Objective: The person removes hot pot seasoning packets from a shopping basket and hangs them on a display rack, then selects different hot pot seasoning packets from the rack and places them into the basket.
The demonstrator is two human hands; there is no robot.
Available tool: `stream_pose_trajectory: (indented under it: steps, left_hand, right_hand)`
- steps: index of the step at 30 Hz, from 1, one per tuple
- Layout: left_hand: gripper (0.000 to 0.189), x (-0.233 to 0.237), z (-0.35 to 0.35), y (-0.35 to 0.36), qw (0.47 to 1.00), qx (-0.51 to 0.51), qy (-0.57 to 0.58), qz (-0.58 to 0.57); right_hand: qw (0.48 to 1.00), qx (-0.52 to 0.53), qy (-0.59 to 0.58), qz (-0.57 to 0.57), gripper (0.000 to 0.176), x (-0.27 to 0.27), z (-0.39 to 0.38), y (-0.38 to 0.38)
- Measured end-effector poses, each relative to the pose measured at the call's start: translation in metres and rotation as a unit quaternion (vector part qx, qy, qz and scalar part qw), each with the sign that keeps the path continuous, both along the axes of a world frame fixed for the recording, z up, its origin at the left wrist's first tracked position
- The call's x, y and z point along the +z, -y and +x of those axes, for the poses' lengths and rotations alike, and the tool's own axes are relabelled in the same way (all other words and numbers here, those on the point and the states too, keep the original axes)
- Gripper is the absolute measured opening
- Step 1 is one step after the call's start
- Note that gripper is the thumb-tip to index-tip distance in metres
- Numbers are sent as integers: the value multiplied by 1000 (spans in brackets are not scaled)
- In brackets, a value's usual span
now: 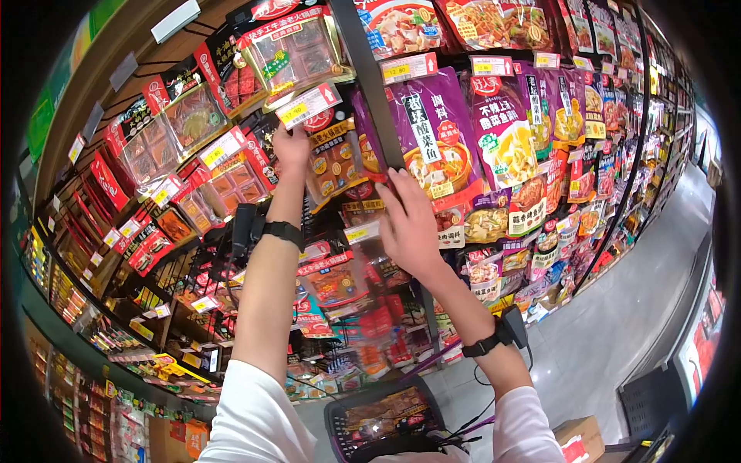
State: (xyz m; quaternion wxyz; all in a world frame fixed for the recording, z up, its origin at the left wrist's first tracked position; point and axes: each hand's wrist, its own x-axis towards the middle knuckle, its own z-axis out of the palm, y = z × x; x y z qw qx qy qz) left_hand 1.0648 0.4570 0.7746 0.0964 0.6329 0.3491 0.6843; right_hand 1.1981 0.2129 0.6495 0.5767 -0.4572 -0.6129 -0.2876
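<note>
My left hand (290, 154) is raised to the rack with its fingers curled in, just below a price tag (309, 106). It is at the left edge of a brown hotpot-base packet (333, 158); whatever the fingers hold is hidden. My right hand (411, 228) has its fingers apart and stretched upward. Its fingertips are by the dark upright post (380, 92), next to a purple pickled-fish seasoning packet (434, 139). I see nothing held in the right hand.
Clear-fronted hotpot-base packs (289, 50) hang at upper left, and more purple pouches (505, 139) at right. Below me is a dark basket (340, 428) with packets inside. A cardboard box (580, 438) stands on the grey floor (610, 309) at lower right.
</note>
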Motion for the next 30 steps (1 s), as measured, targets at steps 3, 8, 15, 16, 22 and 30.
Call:
stream_pose_trajectory:
  steps: [3,8,15,16,22,30]
  left_hand:
    - [42,-5,-2,-12,1000,10,4,19]
    - [84,-24,-4,20,964,221,-55,140]
    - [64,-51,-10,29,845,211,-404,279]
    - [67,-52,-6,31,856,199,-399,260]
    - [75,-55,22,9,888,177,-355,234]
    - [80,-52,31,-41,889,203,-396,103]
  right_hand:
    - [996,-60,70,-18,54,-4,5,-22]
    - [986,-124,112,4,52,-33,17,-58]
    - [981,-148,117,44,44,-45,17,-72]
    - [981,-147,116,46,43,-47,17,-72]
    - [981,-149,119,43,35,-52,20,-77]
    - [982,-143,116,42,30,-54,19,-78]
